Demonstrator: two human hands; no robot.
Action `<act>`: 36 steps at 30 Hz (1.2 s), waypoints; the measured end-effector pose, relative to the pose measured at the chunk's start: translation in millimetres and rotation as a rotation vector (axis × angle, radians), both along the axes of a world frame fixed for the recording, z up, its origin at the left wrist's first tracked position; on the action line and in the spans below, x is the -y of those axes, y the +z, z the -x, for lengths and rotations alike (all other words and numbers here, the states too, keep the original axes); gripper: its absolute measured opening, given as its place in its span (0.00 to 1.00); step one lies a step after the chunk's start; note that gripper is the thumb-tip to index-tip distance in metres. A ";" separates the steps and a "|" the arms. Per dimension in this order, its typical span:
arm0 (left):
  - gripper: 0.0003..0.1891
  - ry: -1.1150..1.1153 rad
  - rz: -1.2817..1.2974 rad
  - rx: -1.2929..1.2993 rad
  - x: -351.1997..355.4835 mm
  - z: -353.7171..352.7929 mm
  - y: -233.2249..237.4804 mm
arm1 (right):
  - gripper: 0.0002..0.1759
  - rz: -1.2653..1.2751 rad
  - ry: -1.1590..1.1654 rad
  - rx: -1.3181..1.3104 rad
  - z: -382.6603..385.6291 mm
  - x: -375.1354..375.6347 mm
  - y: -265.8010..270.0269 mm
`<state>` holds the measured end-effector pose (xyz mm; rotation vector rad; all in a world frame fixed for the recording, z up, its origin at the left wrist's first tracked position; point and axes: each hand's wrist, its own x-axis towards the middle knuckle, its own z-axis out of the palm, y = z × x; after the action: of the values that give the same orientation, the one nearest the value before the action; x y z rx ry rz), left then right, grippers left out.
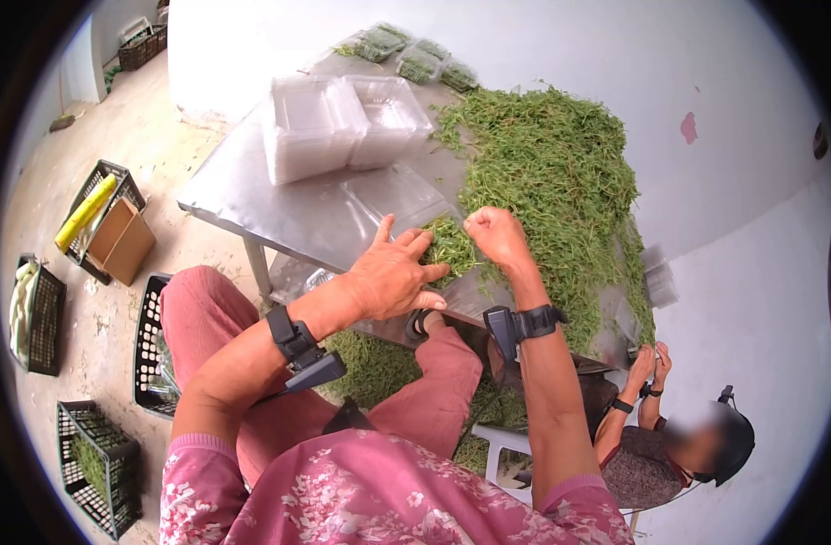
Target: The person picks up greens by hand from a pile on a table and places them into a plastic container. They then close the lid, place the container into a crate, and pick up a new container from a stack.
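My left hand (388, 272) has its fingers spread over the near edge of the metal table, beside a clear plastic container (393, 200) partly holding green sprigs (450, 243). Right of those sprigs, my right hand (499, 238) is closed, its fingers curled; what it holds, if anything, is hidden. A large heap of green sprigs (552, 173) covers the table's right side. Behind my left hand stand tall stacks of clear containers (316, 127).
Filled containers (420, 64) sit at the table's far end. Black crates (98, 463) stand on the floor at left, one with a cardboard box (120, 241). A co-worker (647, 454) sits at lower right. More greens (370, 368) lie below the table.
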<state>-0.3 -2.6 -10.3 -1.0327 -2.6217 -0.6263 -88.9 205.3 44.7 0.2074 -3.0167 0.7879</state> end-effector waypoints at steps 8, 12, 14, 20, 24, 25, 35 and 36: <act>0.34 0.001 -0.014 -0.015 -0.8 -0.7 -2.8 | 0.12 0.043 0.042 0.125 16.8 -12.9 -13.8; 0.34 -0.003 -0.005 0.016 0.3 -1.7 1.2 | 0.11 0.178 0.066 0.136 16.0 -15.4 -16.6; 0.34 -0.001 -0.007 0.022 0.2 -1.5 0.3 | 0.09 0.291 0.046 0.140 13.2 -16.1 -14.5; 0.34 0.004 -0.007 0.023 -0.3 -1.9 0.9 | 0.07 0.525 -0.036 0.126 0.6 -17.0 11.5; 0.33 0.005 -0.004 0.024 0.0 -2.4 2.0 | 0.07 0.669 -0.023 0.113 -5.2 -21.8 22.9; 0.33 0.006 -0.004 0.022 -0.1 -2.3 1.2 | 0.07 0.697 -0.018 0.104 -6.5 -22.4 24.7; 0.33 0.021 0.002 0.008 -1.8 -2.1 -1.5 | 0.06 0.949 0.127 0.167 -37.8 -17.3 40.7; 0.33 0.021 0.004 0.008 -1.8 -2.2 -1.2 | 0.06 0.981 0.144 0.173 -38.7 -18.1 41.0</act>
<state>1.9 -0.8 -11.5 -1.0043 -2.6381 -0.6216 -50.2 223.5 85.7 0.3261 -2.3610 2.2228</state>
